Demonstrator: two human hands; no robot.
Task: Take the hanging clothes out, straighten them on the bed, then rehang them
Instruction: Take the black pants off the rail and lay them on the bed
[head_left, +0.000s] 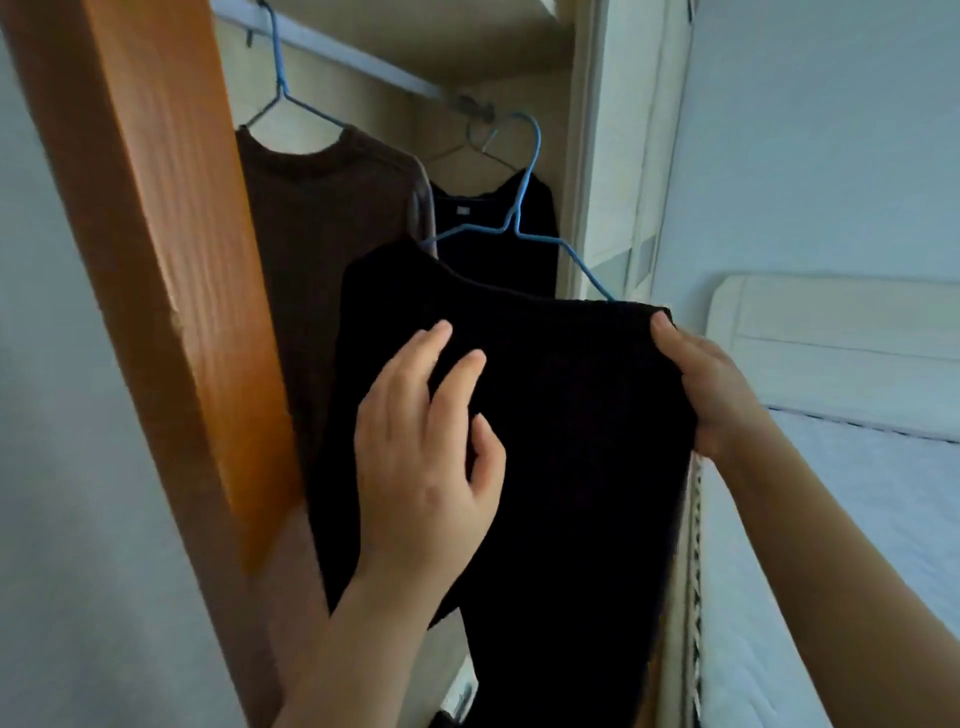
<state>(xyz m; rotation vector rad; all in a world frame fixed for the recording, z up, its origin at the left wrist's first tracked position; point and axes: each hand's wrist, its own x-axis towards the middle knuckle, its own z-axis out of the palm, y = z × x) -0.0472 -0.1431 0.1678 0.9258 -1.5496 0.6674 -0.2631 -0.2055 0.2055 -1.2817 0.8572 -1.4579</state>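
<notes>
A black knit garment (561, 395) hangs on a blue wire hanger (524, 208), held up in front of the open wardrobe, its hook below the rail (332, 47). My right hand (711, 389) grips the garment's right shoulder, thumb on top. Fingers of my left hand (426, 447) lie relaxed on the garment's front. Behind it, a brown sweater (322, 218) hangs on a blue hanger (283, 88) from the rail, and another black garment (498, 228) hangs further back.
The orange wooden wardrobe frame (171, 249) stands close on the left. The bed (841, 509) with a pale mattress and a cream headboard (841, 338) lies to the right. A white wall fills the upper right.
</notes>
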